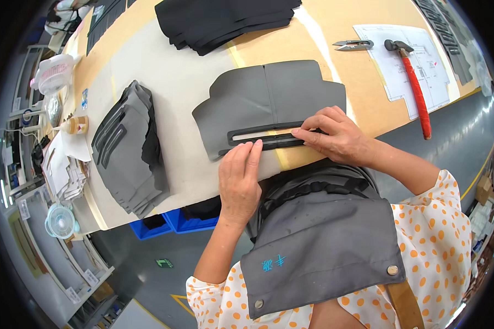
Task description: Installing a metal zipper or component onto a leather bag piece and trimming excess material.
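A grey panel (pixel 241 98) with stepped corners and a crease down its middle lies flat at the table's near edge. Along its near side runs a long slot framed in black, and a black strip (pixel 282 140) lies along the slot's near side. My left hand (pixel 240 181) rests its outstretched fingertips on the strip's left part. With thumb and fingertips together, my right hand (pixel 335 137) pinches the strip near its right end. My fingers partly cover the strip's right end.
Stacked grey panels (pixel 129 148) lie at left, black pieces (pixel 225 24) at the back. At right, a red-handled hammer (pixel 414 88) and thread snips (pixel 354 45) lie on a paper drawing (pixel 389 71). Blue bins (pixel 192 222) stand below the table; a small fan (pixel 61 221) sits at left.
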{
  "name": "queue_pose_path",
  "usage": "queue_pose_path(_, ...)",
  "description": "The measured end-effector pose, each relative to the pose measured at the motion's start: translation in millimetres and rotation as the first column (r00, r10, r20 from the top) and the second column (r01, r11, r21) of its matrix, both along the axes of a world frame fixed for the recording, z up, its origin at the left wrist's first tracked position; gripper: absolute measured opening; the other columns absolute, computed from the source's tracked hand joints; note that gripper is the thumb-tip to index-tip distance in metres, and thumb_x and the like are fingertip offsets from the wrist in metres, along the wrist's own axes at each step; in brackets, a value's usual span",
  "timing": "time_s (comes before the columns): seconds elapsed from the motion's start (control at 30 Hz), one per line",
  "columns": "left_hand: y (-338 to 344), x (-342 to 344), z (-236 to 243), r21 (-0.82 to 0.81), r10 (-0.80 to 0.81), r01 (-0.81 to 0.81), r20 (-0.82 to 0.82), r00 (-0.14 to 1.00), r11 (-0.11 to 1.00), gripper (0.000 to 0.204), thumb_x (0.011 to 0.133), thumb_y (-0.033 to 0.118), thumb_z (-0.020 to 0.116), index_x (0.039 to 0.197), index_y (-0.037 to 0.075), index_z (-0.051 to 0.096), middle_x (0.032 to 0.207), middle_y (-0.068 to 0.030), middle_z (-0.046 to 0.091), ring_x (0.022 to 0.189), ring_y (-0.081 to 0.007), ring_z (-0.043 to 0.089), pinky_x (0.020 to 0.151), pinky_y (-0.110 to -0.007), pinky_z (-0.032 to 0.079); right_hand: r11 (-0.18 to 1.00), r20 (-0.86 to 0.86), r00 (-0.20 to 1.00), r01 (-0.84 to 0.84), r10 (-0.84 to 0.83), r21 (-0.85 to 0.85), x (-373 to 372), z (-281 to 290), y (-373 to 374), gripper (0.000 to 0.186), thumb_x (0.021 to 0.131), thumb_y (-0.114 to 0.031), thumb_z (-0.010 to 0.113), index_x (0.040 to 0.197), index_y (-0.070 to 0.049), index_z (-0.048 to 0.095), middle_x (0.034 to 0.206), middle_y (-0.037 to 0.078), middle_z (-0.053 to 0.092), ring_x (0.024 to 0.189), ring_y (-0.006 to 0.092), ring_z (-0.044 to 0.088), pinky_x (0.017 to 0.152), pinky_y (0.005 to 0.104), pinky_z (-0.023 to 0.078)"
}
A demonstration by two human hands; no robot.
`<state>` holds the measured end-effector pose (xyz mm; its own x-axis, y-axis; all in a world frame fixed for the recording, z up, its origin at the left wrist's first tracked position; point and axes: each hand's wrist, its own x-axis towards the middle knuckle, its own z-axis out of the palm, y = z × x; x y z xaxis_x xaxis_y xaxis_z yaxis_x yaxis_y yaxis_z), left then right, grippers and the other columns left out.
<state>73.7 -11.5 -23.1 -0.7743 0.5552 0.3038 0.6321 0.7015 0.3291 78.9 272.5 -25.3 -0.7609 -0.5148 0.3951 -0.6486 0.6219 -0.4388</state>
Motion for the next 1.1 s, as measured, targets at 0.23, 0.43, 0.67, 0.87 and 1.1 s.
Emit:
queue_pose_path(0.23,18.1,0.9,2.7,-0.083,-0.063,0.069,0.078,0.995,0.994,0.064,0.079,-0.011,0.059,0.139,0.009,0.065,0.128,-0.0095,0.058,0.119,-0.0292,0.057,0.102,-0.043,0.048,0.997,-0.011,0.997,0.075,-0.075,0.002,6.5,-3.0,8.6,0.046,0.082,-0.005,0.077,0.127,-0.012,0.069,0.109,0.004,0.063,0.096,0.0241,0.059,0.083,0.0378,0.046)
queue_pose_path(0.43,33.3,8.9,2.8,-0.15,0.009,-0.001,0.051,0.999,0.989,0.067,0.077,-0.01,0.062,0.141,0.01,0.064,0.129,-0.0099,0.056,0.119,-0.0291,0.054,0.101,-0.041,0.048,0.935,-0.144,0.925,0.352,-0.353,-0.028,-1.9,9.1,47.4,0.042,0.085,-0.002,0.076,0.126,-0.013,0.073,0.11,0.005,0.065,0.096,0.0237,0.061,0.083,0.0371,0.048)
queue_pose_path(0.67,57.7,15.0,0.4,-0.137,0.123,-0.109,0.093,0.988,0.985,0.08,0.071,-0.017,0.06,0.147,0.009,0.057,0.134,-0.0112,0.052,0.118,-0.0316,0.052,0.103,-0.043,0.046,0.593,-0.126,0.582,0.8,-0.804,-0.087,3.8,14.2,148.2,0.034,0.1,-0.014,0.067,0.134,-0.015,0.071,0.124,0.011,0.065,0.115,0.0288,0.059,0.1,0.0371,0.048)
queue_pose_path(0.87,59.2,17.0,3.7,-0.134,0.13,-0.113,0.124,0.984,0.984,0.082,0.07,-0.02,0.057,0.147,0.008,0.057,0.135,-0.0127,0.052,0.117,-0.0346,0.051,0.105,-0.045,0.045,0.374,-0.118,0.374,0.927,-0.92,0.029,19.6,9.0,186.6,0.035,0.101,-0.023,0.068,0.134,-0.011,0.071,0.128,0.015,0.064,0.117,0.0299,0.058,0.1,0.039,0.049)
queue_pose_path(1.1,64.6,19.1,9.2,-0.164,0.152,-0.128,0.148,0.977,0.978,0.078,0.072,-0.021,0.055,0.146,0.006,0.057,0.134,-0.0146,0.053,0.119,-0.0351,0.052,0.106,-0.046,0.045,0.299,-0.028,0.321,0.907,-0.947,0.298,28.5,-7.1,198.0,0.052,0.101,-0.037,0.066,0.142,-0.006,0.059,0.122,0.019,0.064,0.11,0.0349,0.062,0.096,0.0435,0.05)
